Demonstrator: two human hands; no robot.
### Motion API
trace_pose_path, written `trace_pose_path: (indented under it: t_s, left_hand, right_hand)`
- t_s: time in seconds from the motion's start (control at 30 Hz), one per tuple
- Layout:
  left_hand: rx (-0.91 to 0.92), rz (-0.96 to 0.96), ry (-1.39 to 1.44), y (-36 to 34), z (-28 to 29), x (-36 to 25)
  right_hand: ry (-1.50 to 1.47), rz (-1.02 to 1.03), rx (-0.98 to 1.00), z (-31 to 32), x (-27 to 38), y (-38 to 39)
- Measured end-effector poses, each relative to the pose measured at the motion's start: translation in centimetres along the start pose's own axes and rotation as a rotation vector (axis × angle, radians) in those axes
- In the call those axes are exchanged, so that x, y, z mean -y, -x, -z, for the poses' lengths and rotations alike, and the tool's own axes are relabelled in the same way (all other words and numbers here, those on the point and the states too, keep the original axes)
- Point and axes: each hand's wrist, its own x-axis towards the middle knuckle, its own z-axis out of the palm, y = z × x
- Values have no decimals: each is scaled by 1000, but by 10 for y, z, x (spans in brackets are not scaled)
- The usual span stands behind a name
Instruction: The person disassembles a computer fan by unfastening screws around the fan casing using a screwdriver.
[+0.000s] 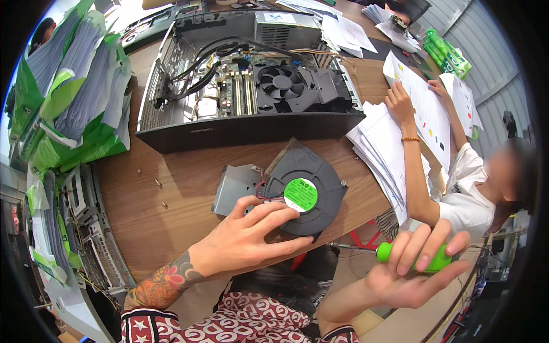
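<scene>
A black blower fan (326, 200) with a round green-and-white label lies near the table's front edge. My left hand (246, 234) rests over its near left side, fingers spread; one fingertip touches the label and another the lower rim. Beside the fan sits a grey metal bracket (233, 186), with thin red and black wires between the two. My right hand (412, 266) is raised off the table's front edge, fingers curled round the green handle of a screwdriver (439, 260). The screwdriver's shaft points left toward the fan's lower edge, its tip apart from the fan.
An opened desktop computer case (251, 128) stands behind the fan. Small screws (159, 183) lie on the wooden table (128, 228) at left. Paper stacks in green wrapping (86, 80) rise far left. At right, another person (463, 194) handles printed sheets (423, 106).
</scene>
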Motion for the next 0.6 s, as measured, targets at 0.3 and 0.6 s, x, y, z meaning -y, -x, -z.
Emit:
trace_pose_path:
  t_s: [0.3, 0.6]
  left_hand:
    - [48, -21, -23, 3, -1, 3]
    - [68, -17, 34, 3, 0, 4]
  right_hand:
    - [158, 58, 101, -28, -14, 5]
    - [261, -16, 274, -34, -24, 0]
